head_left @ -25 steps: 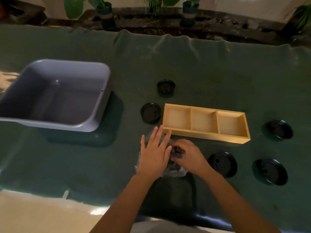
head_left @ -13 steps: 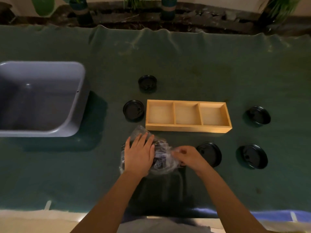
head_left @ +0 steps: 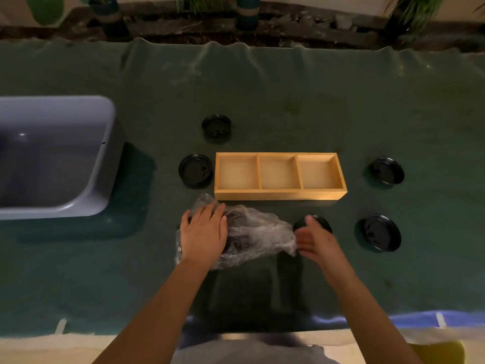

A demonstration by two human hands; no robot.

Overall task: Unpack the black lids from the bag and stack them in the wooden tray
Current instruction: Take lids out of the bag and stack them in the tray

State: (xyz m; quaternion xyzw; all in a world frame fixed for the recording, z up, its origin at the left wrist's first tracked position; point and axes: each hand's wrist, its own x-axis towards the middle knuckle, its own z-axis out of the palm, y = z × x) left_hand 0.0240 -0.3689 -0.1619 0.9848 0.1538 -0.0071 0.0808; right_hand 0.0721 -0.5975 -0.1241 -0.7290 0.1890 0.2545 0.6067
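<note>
Head view: the person stands at 6 o'clock, both forearms reaching forward over the green-covered counter [head_left: 262, 82].
Bag: a clear crinkled plastic bag [head_left: 252, 235] lies on the counter at 6 o'clock of the tray, dark lids showing through the film.
Left hand: the left hand [head_left: 203, 231] lies flat on the bag's 9 o'clock end, fingers straight and together, pressing it down.
Right hand: the right hand [head_left: 313, 240] sits at the bag's 3 o'clock end; it is blurred, so I cannot tell whether its fingers pinch the film or stand apart from it.
Tray: the wooden tray [head_left: 279, 194] has three compartments, all showing bare wood; nothing is stacked yet.
Loose lids: five black lids lie around the tray, at 11 o'clock [head_left: 216, 127], at 9 o'clock [head_left: 195, 170], at 3 o'clock [head_left: 387, 170], at 4 o'clock [head_left: 378, 232], and one [head_left: 319, 222] partly behind the right hand.
Tub: a grey tub [head_left: 107, 143] stands well apart at 9 o'clock.
Risk, spill: if the bag's open end is pulled while the other end is pinned, the lids could slide out together and scatter.
Risk, knock: the right hand works just beside the near lid and could push it away.
Risk, tear: thin film tugged hard could rip rather than open.
</note>
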